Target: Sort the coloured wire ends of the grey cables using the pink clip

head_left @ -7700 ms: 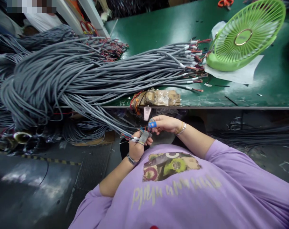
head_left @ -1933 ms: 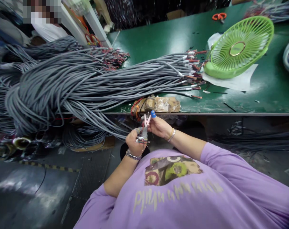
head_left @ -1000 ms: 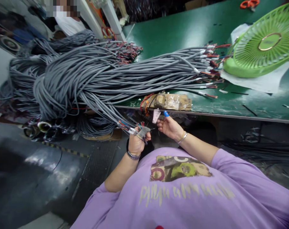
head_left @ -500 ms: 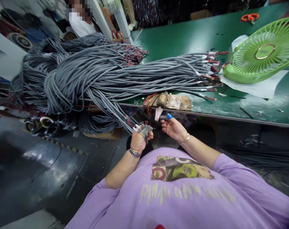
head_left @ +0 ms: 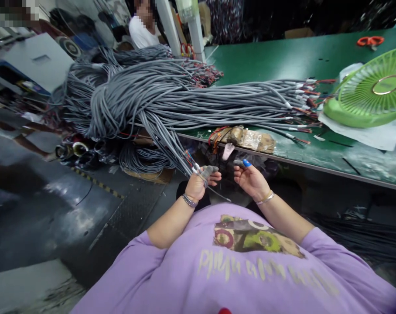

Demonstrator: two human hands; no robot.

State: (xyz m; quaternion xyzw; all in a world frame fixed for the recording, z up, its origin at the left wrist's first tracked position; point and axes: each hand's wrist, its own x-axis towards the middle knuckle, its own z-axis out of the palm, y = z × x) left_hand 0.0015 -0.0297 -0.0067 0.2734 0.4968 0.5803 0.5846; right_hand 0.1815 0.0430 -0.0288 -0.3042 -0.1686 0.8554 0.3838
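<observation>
My left hand (head_left: pixel 197 185), low in front of my body, is closed on a grey cable near its stripped end. Coloured wires (head_left: pixel 189 158) stick out beside the fingers, and a grey cover wraps the thumb. From under this hand a thin grey strand (head_left: pixel 220 195) trails to the right. My right hand (head_left: pixel 250 179) is just apart from it, with the fingers curled and the thumb and forefinger pinched together. A blue cover is on its thumb and a grey one on the forefinger. Whatever the pinch may hold is too small to make out.
A large bundle of grey cables (head_left: pixel 198 104) lies across the green table (head_left: pixel 266 56). A taped block (head_left: pixel 250 138) sits at the table's edge. To the right are a green fan (head_left: pixel 374 87) and orange-handled scissors (head_left: pixel 370 41). A person in white (head_left: pixel 142 30) is beyond.
The view has turned, so the surroundings sit further right. My left fingers have straightened somewhat, and a thin strand now shows below that hand. My right hand remains pinched.
</observation>
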